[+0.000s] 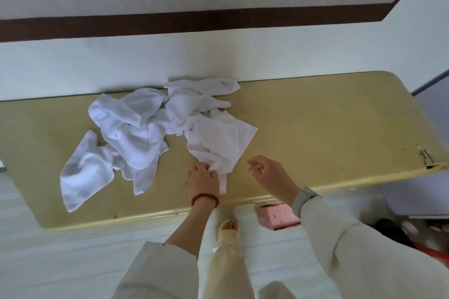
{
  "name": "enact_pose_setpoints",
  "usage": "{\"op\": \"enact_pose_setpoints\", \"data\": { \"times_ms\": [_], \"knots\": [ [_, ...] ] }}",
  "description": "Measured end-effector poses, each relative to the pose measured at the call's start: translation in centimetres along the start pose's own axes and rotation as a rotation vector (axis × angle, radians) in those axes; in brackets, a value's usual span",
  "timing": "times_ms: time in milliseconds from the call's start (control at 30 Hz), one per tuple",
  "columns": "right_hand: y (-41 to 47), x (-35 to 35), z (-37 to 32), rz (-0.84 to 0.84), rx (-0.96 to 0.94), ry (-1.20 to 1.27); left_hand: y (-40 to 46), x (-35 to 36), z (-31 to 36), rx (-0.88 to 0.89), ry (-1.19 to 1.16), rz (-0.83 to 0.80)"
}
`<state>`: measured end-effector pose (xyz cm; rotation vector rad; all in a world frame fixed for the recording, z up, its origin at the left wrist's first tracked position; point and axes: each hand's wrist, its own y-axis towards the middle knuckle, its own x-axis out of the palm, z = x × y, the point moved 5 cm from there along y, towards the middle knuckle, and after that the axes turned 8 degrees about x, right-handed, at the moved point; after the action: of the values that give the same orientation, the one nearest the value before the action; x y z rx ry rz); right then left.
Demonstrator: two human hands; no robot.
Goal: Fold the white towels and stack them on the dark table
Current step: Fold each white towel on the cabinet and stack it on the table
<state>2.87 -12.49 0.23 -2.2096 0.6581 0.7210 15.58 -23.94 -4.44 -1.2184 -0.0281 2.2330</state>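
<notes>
Two pale sleeves reach up from the bottom of the view, and between them a foot (228, 226) in an open shoe stands on the white floor. Just past the foot is the near edge of a long yellowish table (315, 128). It looks yellow, not dark. A small pink box (277, 216) sits under that edge, close to the right sleeve.

On the table, the left hand (201, 178) has a red bead bracelet (204, 198) on its wrist. Its fingers are curled and pinch the near corner of one white towel (218, 143). That towel lies crumpled near the middle of the table. The right hand (267, 172) hangs just beside the towel's corner and holds nothing. Its fingers are loosely bent and a little apart.

More white towels (126, 128) lie in a messy pile to the left, touching the held one. None are folded. One table corner on the right is chipped (426, 159). Behind the table is a white wall with a dark brown stripe (170, 24).
</notes>
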Motion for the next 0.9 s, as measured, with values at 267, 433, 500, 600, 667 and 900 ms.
{"op": "enact_pose_setpoints", "data": {
  "times_ms": [267,433,500,600,667,900],
  "knots": [
    [4.5,-3.2,-9.6,-0.092,-0.475,-0.030,3.9,-10.1,7.7,0.434,-0.247,0.137],
    [5.3,-10.3,-13.0,0.131,-0.618,0.107,4.4,-13.5,14.1,0.536,-0.238,0.156],
    [5.2,-13.9,-13.1,0.196,-0.673,0.110,3.7,-14.4,17.4,0.584,-0.205,0.189],
    [4.5,-20.3,-12.1,0.324,-0.738,0.123,2.3,-14.8,22.9,0.675,-0.097,0.240],
    [4.1,-25.1,-10.3,0.382,-0.760,0.186,1.4,-14.2,26.6,0.708,-0.048,0.275],
    [4.1,-39.5,3.1,0.487,-0.623,0.273,-0.7,-6.2,37.5,0.644,-0.004,0.282]
  ]
}}
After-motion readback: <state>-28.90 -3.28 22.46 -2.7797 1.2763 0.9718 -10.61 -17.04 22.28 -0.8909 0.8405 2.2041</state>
